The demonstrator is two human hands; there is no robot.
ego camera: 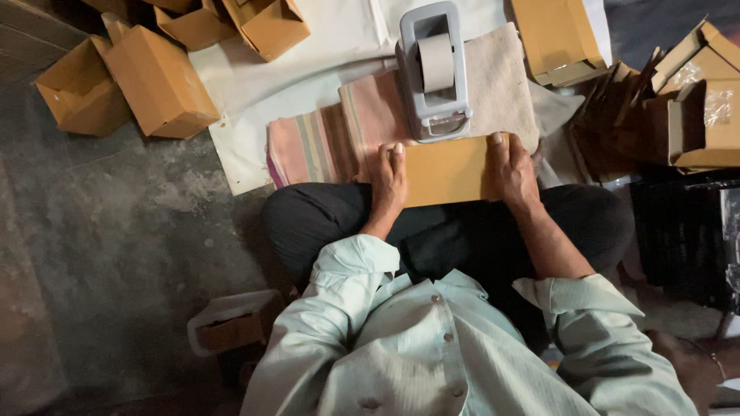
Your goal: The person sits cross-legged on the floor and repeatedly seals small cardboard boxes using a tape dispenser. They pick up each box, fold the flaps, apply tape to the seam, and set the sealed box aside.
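Observation:
A flat brown cardboard piece [447, 169] lies across my lap, over my dark trousers. My left hand [388, 181] presses on its left end, fingers together and pointing away from me. My right hand [509, 169] grips its right end, thumb on top. Just beyond the cardboard stands a grey tape dispenser [433, 73] with a roll of brown tape, resting on a striped cloth [339, 139].
Several folded brown cartons [154, 77] lie at the upper left on a grey stone floor. More cartons and flat cardboard [697, 92] pile up at the right. A white sheet [308, 54] lies under the cloth. A small box [231, 327] sits by my left knee.

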